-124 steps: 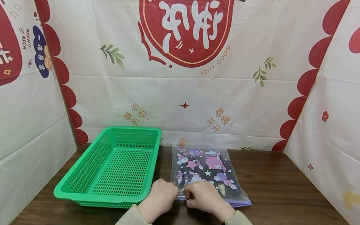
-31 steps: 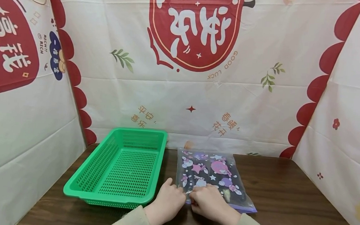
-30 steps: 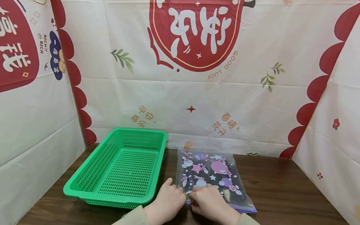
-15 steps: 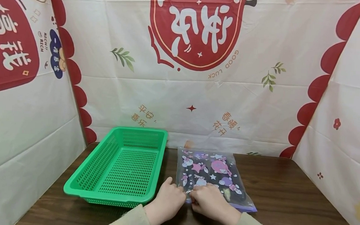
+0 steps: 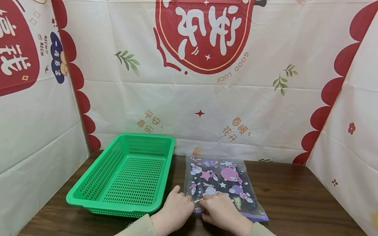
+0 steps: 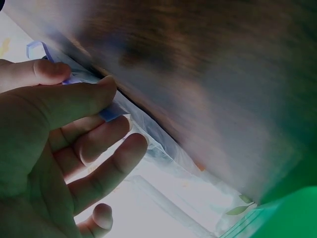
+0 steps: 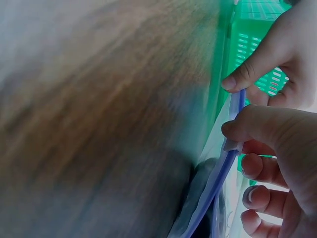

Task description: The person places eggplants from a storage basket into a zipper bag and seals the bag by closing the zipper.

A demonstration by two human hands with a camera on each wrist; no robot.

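Observation:
A clear zip bag (image 5: 219, 177) with pink, purple and white cartoon prints lies flat, its purple closure strip (image 7: 210, 186) towards me. Something dark shows inside it, along with a small pale yellowish item (image 5: 237, 203). My left hand (image 5: 175, 209) pinches the strip's left end between thumb and index finger (image 6: 101, 94). Close beside it, my right hand (image 5: 223, 212) pinches the same strip, where a small whitish piece (image 7: 233, 145) shows by the thumb. In the wrist views the other fingers of both hands are loosely bent.
A green perforated basket (image 5: 163, 181) stands just left of the bag, near my left wrist. Both are on a dark brown wooden table (image 5: 294, 207). Printed white cloth (image 5: 190, 103) encloses the back and both sides.
Since the oldest frame the head view has shifted slightly, and one finger of my left hand has lifted. Both hands keep their pinch on the strip; bag and basket stay put.

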